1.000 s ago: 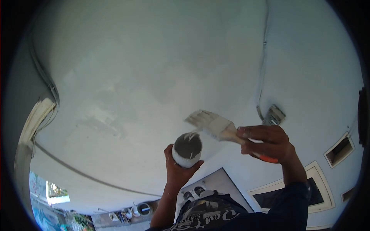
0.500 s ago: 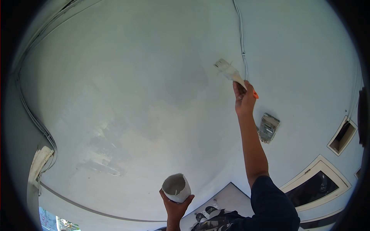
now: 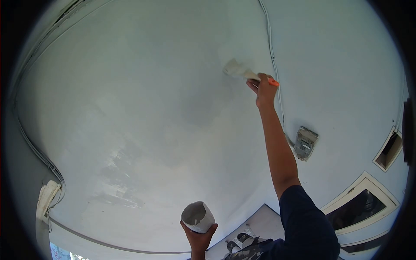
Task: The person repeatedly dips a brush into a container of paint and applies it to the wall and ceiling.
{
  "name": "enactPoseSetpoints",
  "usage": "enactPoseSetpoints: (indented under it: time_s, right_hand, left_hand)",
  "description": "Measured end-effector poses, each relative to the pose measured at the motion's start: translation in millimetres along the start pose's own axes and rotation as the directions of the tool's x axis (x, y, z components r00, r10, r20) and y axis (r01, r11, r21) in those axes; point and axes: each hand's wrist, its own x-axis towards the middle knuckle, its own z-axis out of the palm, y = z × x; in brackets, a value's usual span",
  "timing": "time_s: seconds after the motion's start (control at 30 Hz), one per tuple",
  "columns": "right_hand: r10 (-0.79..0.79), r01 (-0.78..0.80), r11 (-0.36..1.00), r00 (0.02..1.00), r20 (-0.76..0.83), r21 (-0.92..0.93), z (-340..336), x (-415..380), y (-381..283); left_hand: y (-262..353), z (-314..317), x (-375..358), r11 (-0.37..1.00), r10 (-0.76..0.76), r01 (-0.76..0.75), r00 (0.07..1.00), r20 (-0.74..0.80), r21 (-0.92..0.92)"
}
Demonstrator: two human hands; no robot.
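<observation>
My right hand [image 3: 264, 89] is raised high against the pale wall [image 3: 151, 108], fingers closed round the handle of a paintbrush [image 3: 251, 74]. The handle ends in orange, and the wide pale bristles point left, at the wall's surface. Low in the view, my left hand [image 3: 199, 237] grips a white container [image 3: 198, 216] from below, thumb and fingers on its sides. Its rim is uneven, and greyish-white material coats the inside.
Cables [image 3: 271, 43] run down the wall to a grey meter box [image 3: 305, 143]. On the right are a small framed opening [image 3: 388, 149] and a white-framed window [image 3: 362, 203]. More cables [image 3: 39, 154] curve along the left. My shoes [image 3: 238, 242] show below.
My right hand and the brush have moved up and to the left along the wall. The container in my left hand sits slightly lower in the view.
</observation>
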Motion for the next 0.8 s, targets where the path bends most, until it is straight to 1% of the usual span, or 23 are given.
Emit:
enactPoseSetpoints:
  time_s: [0.07, 0.13, 0.2, 0.23, 0.3, 0.33, 0.4, 0.43, 0.47, 0.53, 0.6, 0.63, 0.7, 0.77, 0.8]
  right_hand:
    - [0.025, -0.028, 0.991, 0.999, -0.026, -0.129, -24, -12, -8]
    - [0.021, -0.026, 0.993, 0.999, -0.042, -0.118, -24, -12, -14]
    - [-0.067, 0.069, 0.992, 0.998, -0.021, 0.109, -8, -3, -23]
    - [-0.068, 0.07, 0.992, 0.997, -0.024, 0.105, 8, 2, -30]
    - [-0.16, 0.142, 0.961, 0.985, 0.062, 0.236, 45, 13, -40]
    - [-0.16, 0.142, 0.961, 0.985, 0.06, 0.236, 53, 19, -37]
    - [-0.122, 0.118, 0.992, 0.983, 0.139, 0.031, 65, 27, -28]
    - [-0.063, 0.067, 0.997, 0.993, 0.101, -0.037, 66, 15, -24]
    - [-0.063, 0.067, 0.997, 0.993, 0.099, -0.038, 51, 11, -14]
    - [-0.141, 0.172, 0.942, 0.982, 0.124, -0.288, 10, 7, 4]
    - [-0.032, 0.055, 0.941, 0.997, 0.075, -0.334, -21, -9, 1]
    - [-0.034, 0.058, 0.94, 0.996, 0.079, -0.337, -24, -11, -7]
    - [-0.041, 0.045, 0.963, 0.999, 0.02, -0.267, -23, -12, -21]
    - [-0.148, 0.153, 0.986, 0.986, 0.074, -0.068, 10, -8, -34]
    - [-0.183, 0.183, 0.983, 0.977, 0.111, 0.01, 33, -5, -41]
  left_hand:
    - [-4, 0, 1, 1.0, -0.02, 0.021, 1.0, 0.023, -0.013]
    - [-4, 2, 5, 0.999, -0.033, 0.034, 0.998, 0.045, -0.027]
    - [-1, 7, 9, 1.0, -0.008, 0.009, 0.997, 0.073, -0.004]
    - [0, 9, 11, 1.0, -0.011, 0.011, 0.997, 0.077, -0.005]
    - [3, 14, 13, 1.0, -0.009, 0.01, 0.996, 0.084, -0.009]
    - [4, 16, 13, 1.0, -0.009, 0.01, 0.996, 0.086, -0.008]
    - [4, 20, 14, 0.998, 0.009, -0.005, 0.997, 0.072, -0.055]
    - [4, 20, 14, 0.999, 0.01, -0.006, 0.997, 0.073, -0.053]
    - [2, 20, 13, 0.999, 0.009, -0.005, 0.997, 0.077, -0.045]
    - [1, 18, 9, 0.999, 0.002, 0.001, 0.997, 0.08, -0.04]
    - [1, 16, 7, 0.999, -0.004, 0.008, 0.996, 0.094, -0.039]
    - [-1, 14, 7, 0.999, -0.005, 0.009, 0.996, 0.094, -0.044]
    - [-6, 9, 8, 1.0, -0.01, 0.009, 0.99, 0.137, 0.005]
    - [3, 11, 9, 1.0, -0.008, 0.005, 0.99, 0.14, 0.021]
    - [8, 12, 11, 0.999, -0.006, 0.001, 0.989, 0.145, 0.035]
